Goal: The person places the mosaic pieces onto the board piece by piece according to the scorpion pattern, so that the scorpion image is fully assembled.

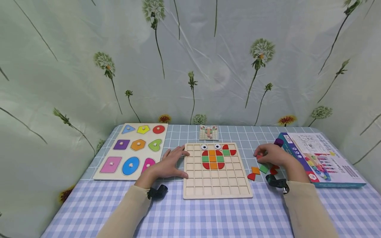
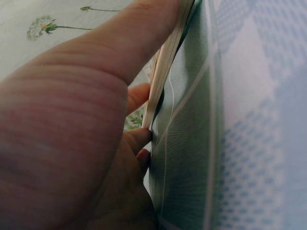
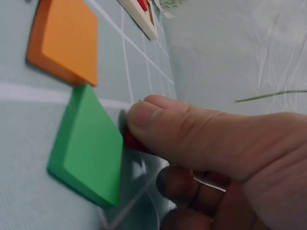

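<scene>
A wooden grid board (image 1: 217, 191) lies in the middle, bearing two eye pieces and red, orange and green pieces in its upper cells. At its left edge, my left hand (image 1: 166, 165) rests with fingers spread, thumb and fingertips against the rim. To the right of the board, my right hand (image 1: 273, 154) pinches a red piece (image 3: 135, 143) between thumb and forefinger; most of it is hidden by the fingers. Beside that hand are a green square (image 1: 263, 169), an orange square (image 1: 255, 170), a red quarter-circle (image 1: 251, 177) and more red pieces (image 1: 274, 170).
Behind the board lies a small pattern card (image 1: 209, 137). A shape puzzle board (image 1: 123, 135) with knobbed pieces is on the left, partly behind my left hand. On the right lies a printed box (image 1: 324, 158), with a purple object (image 1: 278, 142) at its near left corner.
</scene>
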`<state>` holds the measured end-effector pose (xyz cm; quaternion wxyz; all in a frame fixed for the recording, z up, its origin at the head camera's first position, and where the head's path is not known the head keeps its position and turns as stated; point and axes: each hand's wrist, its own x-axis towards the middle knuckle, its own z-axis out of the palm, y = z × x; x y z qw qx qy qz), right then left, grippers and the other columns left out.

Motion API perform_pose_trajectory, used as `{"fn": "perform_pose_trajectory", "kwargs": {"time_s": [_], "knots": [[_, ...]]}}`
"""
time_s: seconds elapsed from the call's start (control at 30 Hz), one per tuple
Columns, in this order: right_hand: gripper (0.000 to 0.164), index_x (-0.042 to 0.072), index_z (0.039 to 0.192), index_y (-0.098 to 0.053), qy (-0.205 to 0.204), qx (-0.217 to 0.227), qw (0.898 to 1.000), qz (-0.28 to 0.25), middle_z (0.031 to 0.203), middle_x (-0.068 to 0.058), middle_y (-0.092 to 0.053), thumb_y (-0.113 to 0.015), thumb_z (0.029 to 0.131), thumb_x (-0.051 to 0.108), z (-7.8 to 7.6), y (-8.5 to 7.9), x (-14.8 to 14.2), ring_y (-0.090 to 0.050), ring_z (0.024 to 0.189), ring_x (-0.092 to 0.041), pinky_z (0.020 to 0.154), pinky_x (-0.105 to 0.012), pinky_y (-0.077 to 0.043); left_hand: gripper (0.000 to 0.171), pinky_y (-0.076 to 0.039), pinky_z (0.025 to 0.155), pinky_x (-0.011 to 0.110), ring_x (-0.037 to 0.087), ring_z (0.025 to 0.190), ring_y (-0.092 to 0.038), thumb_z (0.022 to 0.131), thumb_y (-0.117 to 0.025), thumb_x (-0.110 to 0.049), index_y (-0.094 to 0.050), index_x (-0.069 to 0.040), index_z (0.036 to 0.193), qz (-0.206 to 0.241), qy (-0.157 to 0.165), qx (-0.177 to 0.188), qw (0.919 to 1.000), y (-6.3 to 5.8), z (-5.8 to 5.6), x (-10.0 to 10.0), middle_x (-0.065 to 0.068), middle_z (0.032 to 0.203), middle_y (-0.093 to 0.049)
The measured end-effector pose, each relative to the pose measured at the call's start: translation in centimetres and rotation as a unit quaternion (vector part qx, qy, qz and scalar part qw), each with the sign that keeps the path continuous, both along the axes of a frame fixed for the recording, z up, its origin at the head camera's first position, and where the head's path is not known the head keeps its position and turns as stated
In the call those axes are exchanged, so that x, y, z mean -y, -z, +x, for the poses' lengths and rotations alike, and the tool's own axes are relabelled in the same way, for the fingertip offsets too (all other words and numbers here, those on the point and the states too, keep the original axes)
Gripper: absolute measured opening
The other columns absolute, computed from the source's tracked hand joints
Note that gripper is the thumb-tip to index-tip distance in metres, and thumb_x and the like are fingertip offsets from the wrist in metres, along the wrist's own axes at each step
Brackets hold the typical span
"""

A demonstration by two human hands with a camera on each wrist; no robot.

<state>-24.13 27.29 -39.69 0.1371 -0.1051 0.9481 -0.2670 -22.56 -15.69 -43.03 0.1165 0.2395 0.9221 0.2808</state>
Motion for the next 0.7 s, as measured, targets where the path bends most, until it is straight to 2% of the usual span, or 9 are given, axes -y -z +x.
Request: {"fn": "perform_pose_trajectory", "kwargs": {"time_s": [0.2, 0.5, 0.7], "knots": [[0.015, 0.010, 0.100, -0.066, 0.009, -0.021, 1.000, -0.014, 0.092, -0.006, -0.062, -0.074, 0.088, 0.012, -0.3, 0.2, 0.8, -0.055, 0.089, -0.022, 0.074, -0.028, -0.047, 0.081, 0.003, 0.125, 0.060, 0.032, 0.157, -0.009, 0.076, -0.084, -0.047, -0.047, -0.021, 0.143, -0.005, 0.003, -0.001, 1.0000, 0.0, -0.1, 0.0, 0.009, 0.169, -0.016], [0.012, 0.012, 0.097, -0.064, 0.042, -0.051, 0.997, -0.033, 0.098, -0.009, -0.064, -0.073, 0.091, 0.017, -0.5, 0.0, 1.7, -0.055, 0.091, -0.024, 0.073, -0.026, -0.049, 0.081, 0.003, 0.126, 0.058, 0.029, 0.158, -0.008, 0.076, -0.084, -0.047, -0.046, -0.023, 0.144, -0.009, -0.001, 0.002, 1.0000, -0.1, 0.0, 0.0, 0.006, 0.170, -0.015], [0.015, 0.010, 0.103, -0.064, 0.027, -0.063, 0.997, -0.047, 0.098, -0.009, -0.065, -0.071, 0.091, 0.016, -0.6, -0.1, 2.7, -0.056, 0.092, -0.023, 0.080, -0.028, -0.051, 0.081, 0.001, 0.125, 0.061, 0.033, 0.157, -0.010, 0.076, -0.085, -0.045, -0.047, -0.021, 0.142, -0.004, 0.001, -0.005, 1.0000, 0.1, -0.1, 0.0, 0.010, 0.169, -0.017]]}}
